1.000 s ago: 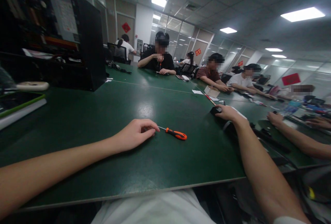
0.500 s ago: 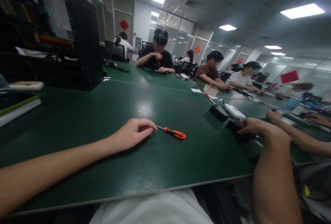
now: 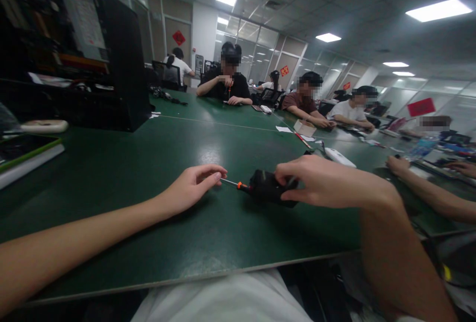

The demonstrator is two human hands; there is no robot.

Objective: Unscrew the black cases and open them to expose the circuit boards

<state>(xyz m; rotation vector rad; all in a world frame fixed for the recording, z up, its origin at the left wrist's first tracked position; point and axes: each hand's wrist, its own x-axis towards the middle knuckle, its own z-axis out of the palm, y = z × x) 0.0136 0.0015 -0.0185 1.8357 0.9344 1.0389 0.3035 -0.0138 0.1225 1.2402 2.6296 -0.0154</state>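
Observation:
An orange-and-black screwdriver (image 3: 231, 183) lies in front of me, its metal shaft pointing left. My left hand (image 3: 195, 182) pinches the shaft's tip end between thumb and fingers. My right hand (image 3: 308, 179) is closed on a black block-shaped object (image 3: 266, 187), blurred by motion. That block hangs over the screwdriver's handle and hides most of it; whether the two touch I cannot tell.
A white device (image 3: 339, 157) with a cable lies beyond my right hand. A black cabinet (image 3: 122, 64) stands at the left, near a green-edged item (image 3: 33, 156). Another person's forearm (image 3: 427, 188) reaches in from the right. Several people sit across the green table (image 3: 156, 148).
My right hand has taken up a black block from the right side and carried it left, over the screwdriver's handle. My left hand has shifted only slightly at the shaft.

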